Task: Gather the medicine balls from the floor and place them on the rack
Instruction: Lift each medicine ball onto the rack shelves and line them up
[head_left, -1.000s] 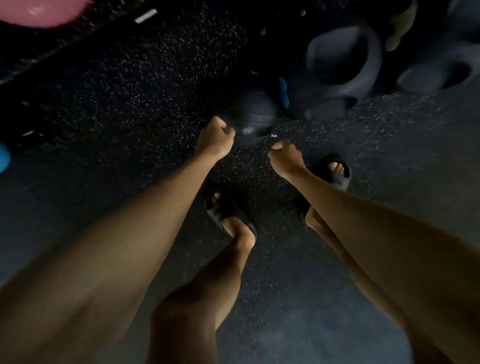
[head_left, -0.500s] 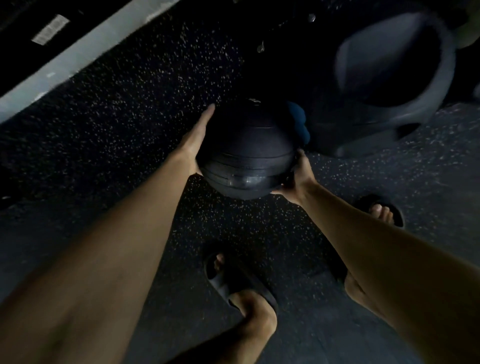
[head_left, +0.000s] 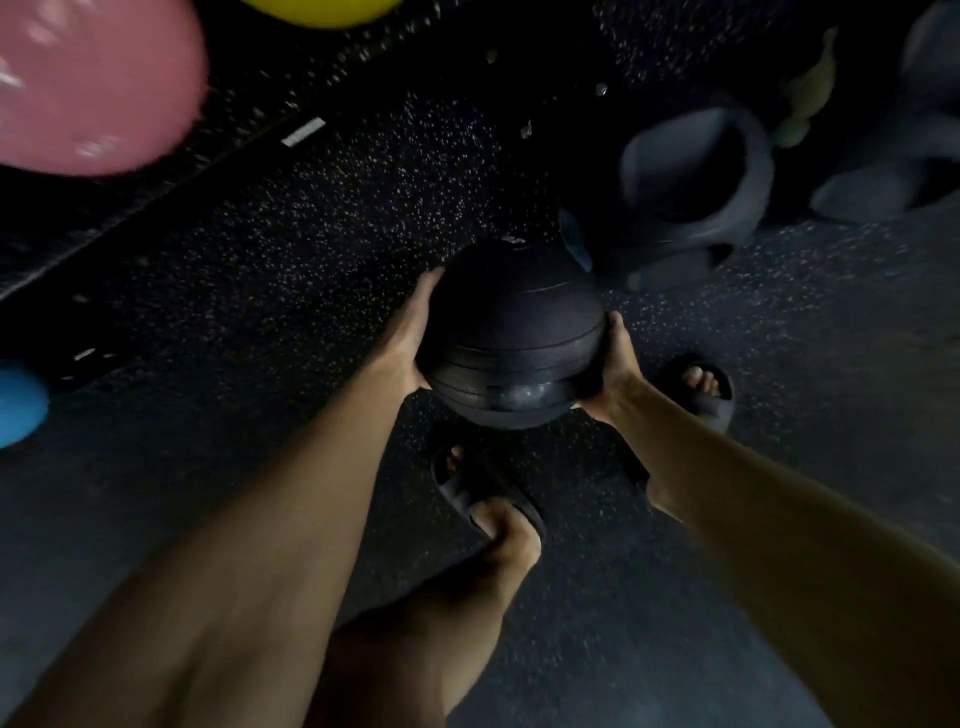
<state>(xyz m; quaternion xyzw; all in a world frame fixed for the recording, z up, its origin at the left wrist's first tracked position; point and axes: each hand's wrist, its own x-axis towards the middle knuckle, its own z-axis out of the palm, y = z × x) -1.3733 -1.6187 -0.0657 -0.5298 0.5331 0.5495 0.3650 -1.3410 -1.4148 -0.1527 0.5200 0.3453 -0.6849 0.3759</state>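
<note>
Medicine ball (head_left: 514, 343), black, off the floor and held between both palms above the person's feet, roughly centre of view. Left hand (head_left: 408, 332) flat against its left flank, fingers spread and pointing away from the body; right hand (head_left: 610, 371) cupped lower on the right side, thumb up along the curve. Neither hand wraps it, the grip is palm pressure from 2 sides

Progress, judged: 1 ball in hand but not yet racked. No rack can be made out in this view, so carry and placement remain. A pink ball (head_left: 88, 83), a yellow ball (head_left: 322, 10) and a blue ball (head_left: 18, 402) show at the left and top edges, all blurred; cannot tell whether they sit on the floor or on something. If on the floor, at least 3 more to gather

Materials and shapes: black ball is round, matt rubber look, with raised bands ringing its lower half and a slightly glossy strip near the bottom. Floor (head_left: 311, 249) dark rubber matting with pale flecks, grainy. Beyond the ball, dark grey moulded objects (head_left: 691, 192) with big hollow openings, smooth-sided; identity unclear. Black open-toed slides (head_left: 483, 488) on both feet
</note>
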